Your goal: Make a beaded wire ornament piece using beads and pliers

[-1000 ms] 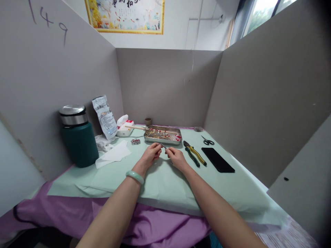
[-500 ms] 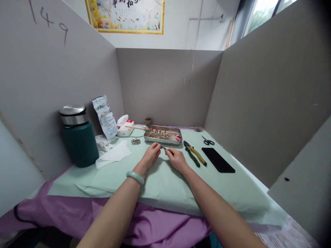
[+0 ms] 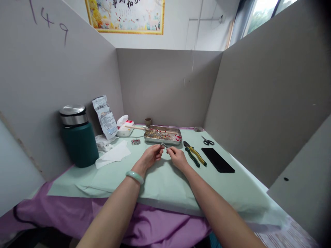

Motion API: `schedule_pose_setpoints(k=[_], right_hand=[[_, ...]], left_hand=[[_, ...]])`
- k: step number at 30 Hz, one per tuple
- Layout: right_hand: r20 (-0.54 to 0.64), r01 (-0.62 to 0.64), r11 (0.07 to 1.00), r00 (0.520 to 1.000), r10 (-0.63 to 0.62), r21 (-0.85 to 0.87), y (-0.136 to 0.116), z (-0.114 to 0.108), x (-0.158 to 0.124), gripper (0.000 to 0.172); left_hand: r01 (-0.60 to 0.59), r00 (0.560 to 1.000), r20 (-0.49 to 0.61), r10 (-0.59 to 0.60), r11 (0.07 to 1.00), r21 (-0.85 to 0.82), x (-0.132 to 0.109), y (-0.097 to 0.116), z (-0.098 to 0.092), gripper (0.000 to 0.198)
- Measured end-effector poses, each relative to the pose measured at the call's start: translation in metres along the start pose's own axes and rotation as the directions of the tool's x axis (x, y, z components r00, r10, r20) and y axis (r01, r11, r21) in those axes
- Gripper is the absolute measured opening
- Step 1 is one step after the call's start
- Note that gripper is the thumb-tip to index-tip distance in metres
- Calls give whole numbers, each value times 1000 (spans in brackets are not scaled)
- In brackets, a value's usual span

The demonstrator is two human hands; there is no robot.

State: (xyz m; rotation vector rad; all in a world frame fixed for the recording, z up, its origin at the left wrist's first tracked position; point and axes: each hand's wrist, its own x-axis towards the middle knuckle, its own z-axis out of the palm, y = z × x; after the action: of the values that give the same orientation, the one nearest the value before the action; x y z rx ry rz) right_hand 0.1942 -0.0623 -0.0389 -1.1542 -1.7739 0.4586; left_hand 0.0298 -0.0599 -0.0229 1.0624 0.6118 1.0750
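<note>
Both hands meet just in front of a metal tray (image 3: 162, 142) of red and gold beads. My left hand (image 3: 152, 155), with a pale green bangle on its wrist, pinches something tiny between thumb and fingertips; it is too small to make out. My right hand (image 3: 178, 158) is closed on a thin metal tool (image 3: 165, 146), its tip reaching the left fingertips. Most of the tool is hidden in the right hand. Right of the hands lie pliers (image 3: 195, 154) with green and yellow handles.
Small scissors (image 3: 208, 141) and a black phone (image 3: 218, 160) lie at the right. A beaded piece (image 3: 135, 141), white paper (image 3: 113, 155), a tissue pack (image 3: 125, 127), a silver pouch (image 3: 105, 117) and a green flask (image 3: 79, 143) stand or lie at the left. Grey partitions (image 3: 168, 86) surround the table.
My left hand has turned slightly, its lower fingers looser, and moved a little to the right. The right hand has shifted slightly right and up with the tool.
</note>
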Motion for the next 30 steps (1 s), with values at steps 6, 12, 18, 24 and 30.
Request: schedule_pose_setpoints(k=[6, 12, 18, 24, 30], right_hand=[[55, -37, 999, 998, 36, 21, -3, -1, 0, 35], [45, -30, 1000, 999, 30, 5, -4, 0, -2, 33], [39, -23, 1000, 999, 24, -20, -2, 1, -2, 33], [29, 4, 997, 1000, -2, -80, -1, 0, -2, 34], [42, 0, 989, 999, 6, -150, -3, -1, -3, 33]], left_hand=[[-81, 997, -3, 82, 996, 42, 2, -1, -2, 22], [-78, 996, -38, 82, 993, 86, 2, -2, -2, 23], [-59, 996, -58, 69, 986, 156, 3, -2, -1, 23], [-60, 988, -122, 94, 965, 257, 1, -1, 3, 23], [-49, 978, -174, 111, 944, 325, 1, -1, 6, 19]])
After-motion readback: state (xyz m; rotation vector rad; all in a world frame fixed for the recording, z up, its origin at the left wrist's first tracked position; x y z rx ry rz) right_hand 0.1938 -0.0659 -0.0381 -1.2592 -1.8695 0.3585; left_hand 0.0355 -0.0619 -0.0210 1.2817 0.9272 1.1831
